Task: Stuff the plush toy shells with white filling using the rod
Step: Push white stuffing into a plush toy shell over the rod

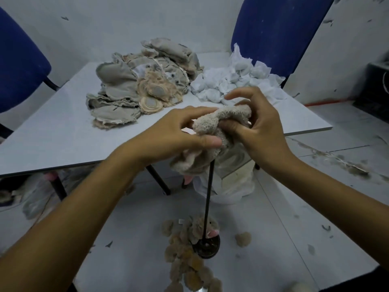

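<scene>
Item held: one beige fuzzy plush toy shell (219, 131), raised above the near edge of the pale grey table (63, 131), draped over the top of a thin black upright rod (208, 199). Left hand (174, 133): fingers curled, thumb and fingertips pinching the shell's left side. Right hand (256, 125): thumb and lower fingers clamped on the shell's right end, index finger lifted clear. Rod stands on a round dark base (207, 247) on the floor, among finished tan plush toys (189, 256). On table, behind: heap of inside-out grey-beige unstuffed shells (130, 85); just beside it, right, pile of white filling wads (233, 83). Two blue chairs (277, 28) flank the table.
</scene>
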`<state>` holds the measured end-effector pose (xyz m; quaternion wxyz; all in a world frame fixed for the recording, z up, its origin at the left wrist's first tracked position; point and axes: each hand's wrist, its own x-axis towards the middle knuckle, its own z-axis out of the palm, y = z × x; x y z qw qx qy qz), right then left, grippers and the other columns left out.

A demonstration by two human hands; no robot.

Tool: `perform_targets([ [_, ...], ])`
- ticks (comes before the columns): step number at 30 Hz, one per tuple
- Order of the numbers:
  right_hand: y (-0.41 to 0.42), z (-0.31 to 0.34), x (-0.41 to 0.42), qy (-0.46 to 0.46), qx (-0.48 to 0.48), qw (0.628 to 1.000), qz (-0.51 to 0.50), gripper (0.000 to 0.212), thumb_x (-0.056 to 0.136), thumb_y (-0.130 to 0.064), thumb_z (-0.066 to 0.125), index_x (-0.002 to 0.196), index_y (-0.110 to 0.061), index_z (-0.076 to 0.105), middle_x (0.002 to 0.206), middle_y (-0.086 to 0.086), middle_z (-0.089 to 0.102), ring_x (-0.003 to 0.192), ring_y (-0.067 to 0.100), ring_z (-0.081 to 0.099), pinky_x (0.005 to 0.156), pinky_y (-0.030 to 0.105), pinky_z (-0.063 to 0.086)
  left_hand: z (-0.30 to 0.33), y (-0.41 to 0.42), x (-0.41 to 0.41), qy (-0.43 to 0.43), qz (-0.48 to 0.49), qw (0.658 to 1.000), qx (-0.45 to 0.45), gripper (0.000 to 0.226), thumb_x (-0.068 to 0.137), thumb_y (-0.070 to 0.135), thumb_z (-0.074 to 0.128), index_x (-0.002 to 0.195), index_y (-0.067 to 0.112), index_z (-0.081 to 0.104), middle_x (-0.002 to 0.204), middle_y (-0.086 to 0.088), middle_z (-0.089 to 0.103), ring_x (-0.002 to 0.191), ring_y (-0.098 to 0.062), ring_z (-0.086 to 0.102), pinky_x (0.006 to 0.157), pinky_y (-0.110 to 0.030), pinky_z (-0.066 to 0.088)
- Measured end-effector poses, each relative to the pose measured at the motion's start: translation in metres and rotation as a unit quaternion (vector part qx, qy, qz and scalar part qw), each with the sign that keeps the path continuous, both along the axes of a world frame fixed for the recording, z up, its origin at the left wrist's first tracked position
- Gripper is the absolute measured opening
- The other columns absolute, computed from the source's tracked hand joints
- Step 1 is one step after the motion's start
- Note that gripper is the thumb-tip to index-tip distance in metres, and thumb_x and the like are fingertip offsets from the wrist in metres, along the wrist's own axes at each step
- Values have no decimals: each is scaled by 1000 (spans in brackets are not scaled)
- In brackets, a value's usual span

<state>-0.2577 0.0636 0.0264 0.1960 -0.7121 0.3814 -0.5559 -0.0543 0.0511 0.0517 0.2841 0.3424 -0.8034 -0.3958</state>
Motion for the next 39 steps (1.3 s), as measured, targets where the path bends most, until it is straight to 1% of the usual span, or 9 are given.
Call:
perform_targets([
  [4, -1, -4, -2, 68, -44, 996, 28, 47, 78, -31, 80, 117, -23, 55, 86, 2, 62, 73, 15, 59, 63, 23, 51, -16, 3, -4, -33, 73, 987, -138, 18, 75, 26, 82, 90, 21, 73, 82, 5, 69, 78, -16, 65, 71, -36, 52],
  [9, 5, -42, -8, 134, 75, 987, 44, 49, 73, -45, 81, 111, -35, 52, 93, -12, 68, 87, 5, 67, 73, 27, 54, -49, 9, -10, -187, 77, 974, -103, 24, 76, 26, 80, 78, 35, 58, 77, 13, 62, 85, -17, 62, 66, -25, 44],
  [13, -4, -48, -22, 78, 86, 992, 57, 50, 72, -49, 81, 111, -27, 58, 101, -17, 65, 101, 7, 64, 84, 29, 54, -44, 9, -10, -23, 98, 993, -65, 40, 80, 37, 79, 116, 25, 66, 106, 2, 65, 98, -10, 62, 80, -28, 51],
  [17, -2, -49, -25, 27, 148, 981, 121, 29, 75, -31, 79, 98, -22, 64, 88, -15, 69, 82, 4, 67, 72, 25, 54, -30, 11, -12, 138, 101, 985, -40, 22, 78, 7, 78, 99, 8, 71, 83, -4, 64, 76, -9, 61, 68, -27, 52],
  [20, 1, -36, -18, -66, 54, 993, 82, 19, 75, -22, 79, 87, -20, 65, 77, -19, 67, 73, -4, 62, 64, 12, 49, -28, 9, -13, 245, 98, 965, -14, 23, 75, 11, 79, 95, 16, 68, 86, -8, 64, 82, -20, 62, 74, -43, 56],
  [24, -1, -21, -13, 58, -6, 997, 60, 28, 77, -38, 81, 98, -24, 67, 90, -16, 68, 83, 8, 66, 68, 23, 55, -35, 0, -2, 67, 45, 996, -47, 25, 76, 4, 77, 93, 20, 67, 87, 6, 68, 81, -9, 63, 71, -29, 53],
  [28, 1, -44, -5, 51, 127, 989, 51, 22, 69, -46, 75, 81, -30, 68, 76, -11, 70, 73, 2, 65, 70, 34, 54, -59, -1, -5, -92, 106, 989, -37, 28, 81, 10, 79, 106, 17, 70, 104, 3, 73, 99, -17, 65, 88, -42, 52],
  [35, -3, -59, -20, 29, 221, 961, 164, 46, 73, -27, 82, 116, -20, 66, 105, -6, 75, 100, 11, 70, 85, 26, 56, -40, 5, -6, 70, 85, 992, -63, 32, 77, 26, 78, 105, 29, 64, 105, 9, 67, 98, -4, 62, 84, -20, 49],
  [39, 1, -44, -15, -35, 98, 992, 69, 23, 75, -15, 81, 95, -10, 71, 90, 4, 73, 84, 14, 67, 75, 34, 57, -31, 0, -4, 168, 93, 981, -42, 21, 75, 6, 78, 84, 21, 66, 79, 15, 65, 76, -8, 59, 69, -25, 51],
])
